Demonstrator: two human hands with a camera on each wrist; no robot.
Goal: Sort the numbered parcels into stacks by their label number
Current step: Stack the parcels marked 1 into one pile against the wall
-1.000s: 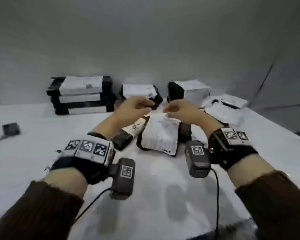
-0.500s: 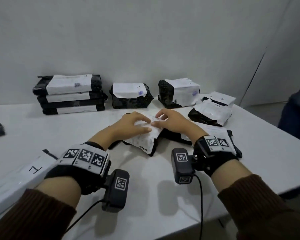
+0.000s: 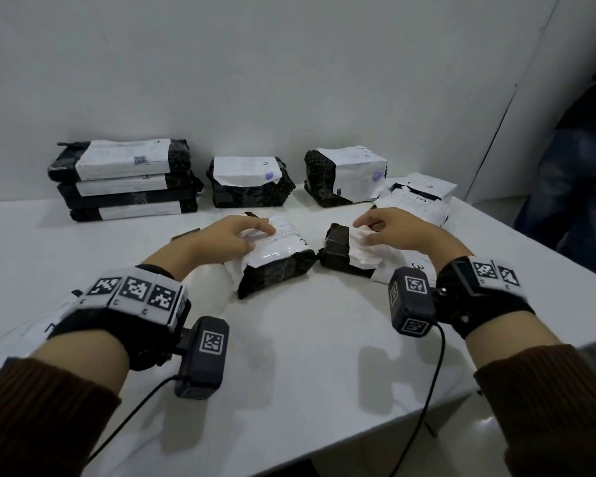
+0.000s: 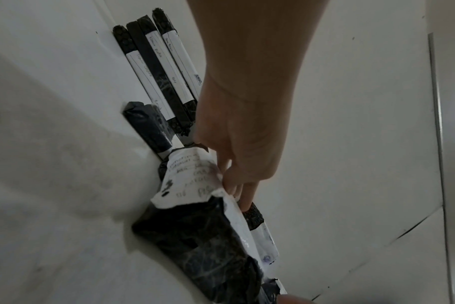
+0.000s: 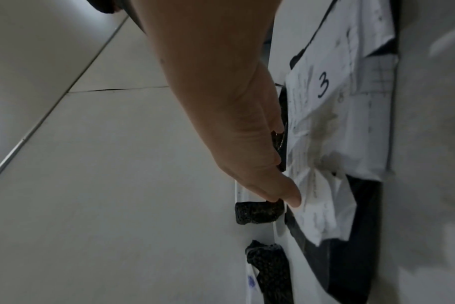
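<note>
White table [image 3: 307, 346]: left hand [image 3: 221, 239] grips left parcel [image 3: 276, 270]; right hand [image 3: 400, 232] rests loose-fingered on right parcel [image 3: 338, 251].

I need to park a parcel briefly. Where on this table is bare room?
Bare: the white table's near strip, between the front edge and the two black-wrapped, white-labelled parcels mid-table; also the patch in front of the stack of label-1 parcels. Crowded: the back row and the loose parcel pile at right.
</note>
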